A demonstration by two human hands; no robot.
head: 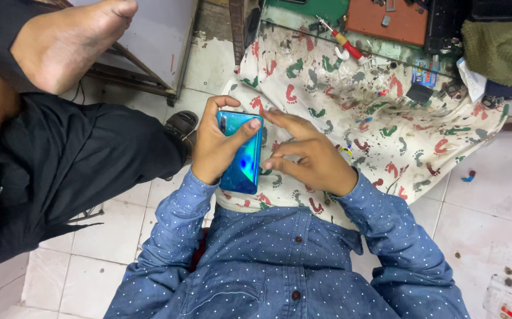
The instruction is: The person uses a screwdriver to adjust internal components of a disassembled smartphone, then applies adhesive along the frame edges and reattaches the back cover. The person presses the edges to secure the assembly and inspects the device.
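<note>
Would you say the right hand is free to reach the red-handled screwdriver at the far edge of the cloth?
Probably yes: the right hand holds nothing, only touching the blue phone, and the patterned cloth before the screwdriver carries only small bits.

The person wears a blue cotton button shirt with small white dots (291, 266); long sleeves end in cuffs near both bare hands.

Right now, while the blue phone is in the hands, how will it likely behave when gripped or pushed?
The blue phone looks glossy, so it is probably slippery; the left hand grips it by the edges. It seems stiff and flat, unlikely to roll. The right hand touches its side edge. Its shiny back may crack if dropped on the tiled floor.
</note>
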